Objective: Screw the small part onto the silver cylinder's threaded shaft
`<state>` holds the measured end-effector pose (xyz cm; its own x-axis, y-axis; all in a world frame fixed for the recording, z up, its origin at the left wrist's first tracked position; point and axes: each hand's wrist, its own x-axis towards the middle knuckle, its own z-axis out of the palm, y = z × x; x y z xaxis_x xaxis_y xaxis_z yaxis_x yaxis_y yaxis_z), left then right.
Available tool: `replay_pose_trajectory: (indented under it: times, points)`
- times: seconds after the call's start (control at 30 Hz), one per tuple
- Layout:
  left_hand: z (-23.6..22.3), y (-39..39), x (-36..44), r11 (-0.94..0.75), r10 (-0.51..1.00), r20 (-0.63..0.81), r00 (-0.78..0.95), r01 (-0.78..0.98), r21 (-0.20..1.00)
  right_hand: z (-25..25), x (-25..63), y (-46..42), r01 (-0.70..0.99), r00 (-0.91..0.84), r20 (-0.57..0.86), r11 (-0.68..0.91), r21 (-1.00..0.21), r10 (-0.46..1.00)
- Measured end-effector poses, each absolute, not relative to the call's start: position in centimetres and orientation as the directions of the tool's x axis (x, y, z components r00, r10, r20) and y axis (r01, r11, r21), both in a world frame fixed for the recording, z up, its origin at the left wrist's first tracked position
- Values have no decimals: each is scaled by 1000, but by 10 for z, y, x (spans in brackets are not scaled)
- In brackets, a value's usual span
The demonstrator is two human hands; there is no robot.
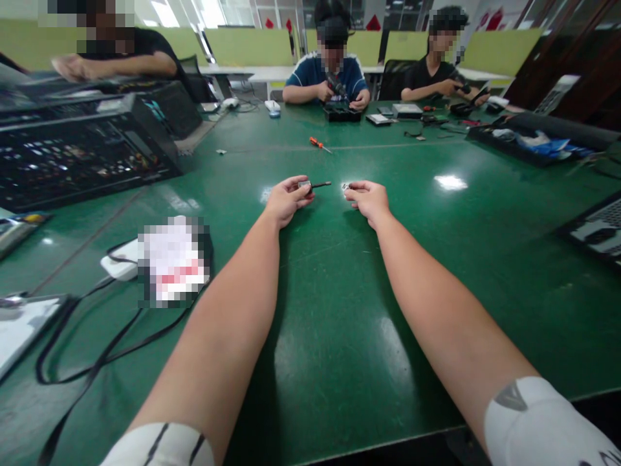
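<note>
Both my arms reach forward over the green table. My left hand [287,199] is closed on a small silvery part with a thin dark shaft [321,185], which points right toward my other hand. Its exact kind is not clear. My right hand [370,199] pinches a small shiny metal piece [346,187] between thumb and fingers, too small to name. A short gap separates the shaft's tip from that metal piece. Beyond both hands, an orange-handled screwdriver [317,143] lies on the tabletop.
The glossy green table [334,291] spreads around me. At left are a black computer case [87,152], a badge with a black lanyard [175,262] and a white device [121,260]. A black tray [528,145] stands at right. Several people work across the table, one holding a power drill [336,84].
</note>
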<state>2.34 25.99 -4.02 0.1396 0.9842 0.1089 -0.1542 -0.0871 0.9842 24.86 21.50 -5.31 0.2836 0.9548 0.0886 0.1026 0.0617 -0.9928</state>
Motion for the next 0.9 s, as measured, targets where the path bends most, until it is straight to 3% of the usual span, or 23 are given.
replay_pose_trajectory:
  times: [0.9]
  points:
    - [-31,241,24,5,920,35,389,-101,995,-51,234,206,163,37,186,178,-970,982]
